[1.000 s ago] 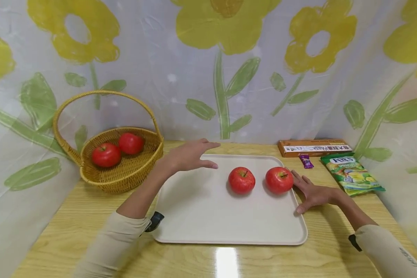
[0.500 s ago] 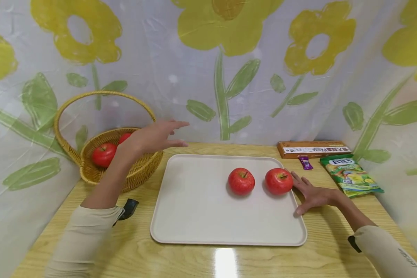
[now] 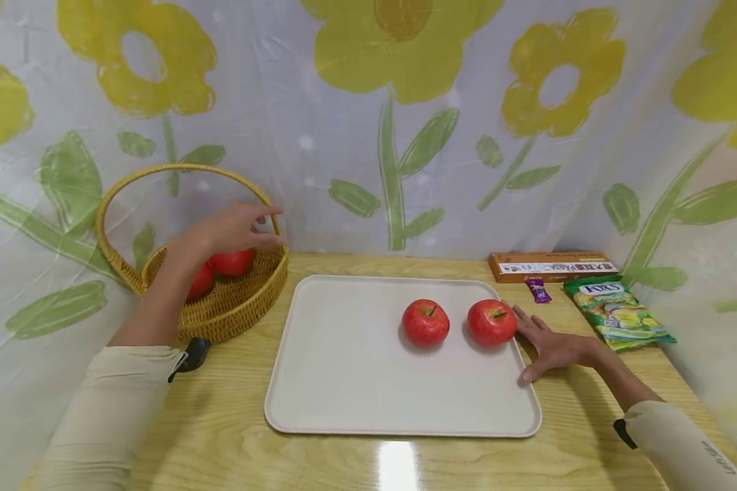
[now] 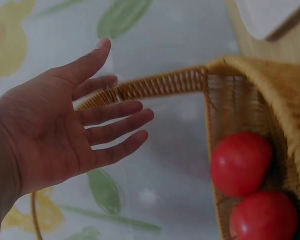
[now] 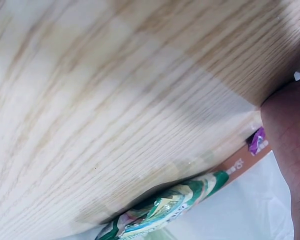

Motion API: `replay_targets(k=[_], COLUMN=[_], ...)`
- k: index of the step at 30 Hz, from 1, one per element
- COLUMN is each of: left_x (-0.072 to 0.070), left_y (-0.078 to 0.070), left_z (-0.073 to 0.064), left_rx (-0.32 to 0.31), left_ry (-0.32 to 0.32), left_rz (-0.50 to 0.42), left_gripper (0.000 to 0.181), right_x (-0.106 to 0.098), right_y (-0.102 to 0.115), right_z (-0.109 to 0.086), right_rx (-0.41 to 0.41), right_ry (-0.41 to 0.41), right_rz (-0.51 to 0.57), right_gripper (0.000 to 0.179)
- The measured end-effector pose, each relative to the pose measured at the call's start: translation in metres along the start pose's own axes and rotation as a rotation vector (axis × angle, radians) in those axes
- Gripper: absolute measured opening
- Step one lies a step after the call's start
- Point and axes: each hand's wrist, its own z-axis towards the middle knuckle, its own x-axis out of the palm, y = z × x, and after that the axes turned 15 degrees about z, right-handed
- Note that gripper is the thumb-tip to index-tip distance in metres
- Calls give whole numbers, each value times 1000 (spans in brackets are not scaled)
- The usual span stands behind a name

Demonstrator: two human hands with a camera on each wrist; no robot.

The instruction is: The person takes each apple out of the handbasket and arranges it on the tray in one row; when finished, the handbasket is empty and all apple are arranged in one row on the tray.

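The left hand has shifted from above the pale rectangular tray, mid-frame, to over the golden woven wicker basket at the left of the frame. That puts it nearest the two glossy red apples lying inside; its fingers are loosely spread and hold nothing. Another two round red apples sit apart on the tray, right of centre, unmoved. The right hand stays splayed at the tray's right edge, gripping nothing; whether its fingertips touch the rightmost apple is hard to tell.
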Motion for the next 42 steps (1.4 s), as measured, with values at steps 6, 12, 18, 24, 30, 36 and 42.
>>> replay_targets(k=[6,12,18,24,30,36,42], left_x=[2,-2,0,10,25,39,50], left_y=[18,31,50,64,73,74,77], left_z=[7,4,8,10,14,18,20], left_rx=[43,55,-63,-161,-186,-242,-273], left_ry=[7,-5,72,133,169,175,231], left_rz=[-39,-51,61,114,83,65,70], left_gripper=[45,22,38,55,55,59,66], right_x=[1,-1,-2,-1,0,0,-1], right_y=[-5,-2,0,-1,-1,-3,-3], right_z=[-1,0,0,0,2,1,2], right_rx=[13,22,16,54,25,20,21], right_ry=[-3,7,-4,3,1,-11,-9], right_rz=[9,4,2,0,-5,-5,-8], right_gripper=[136,136,138,136,136,137,137])
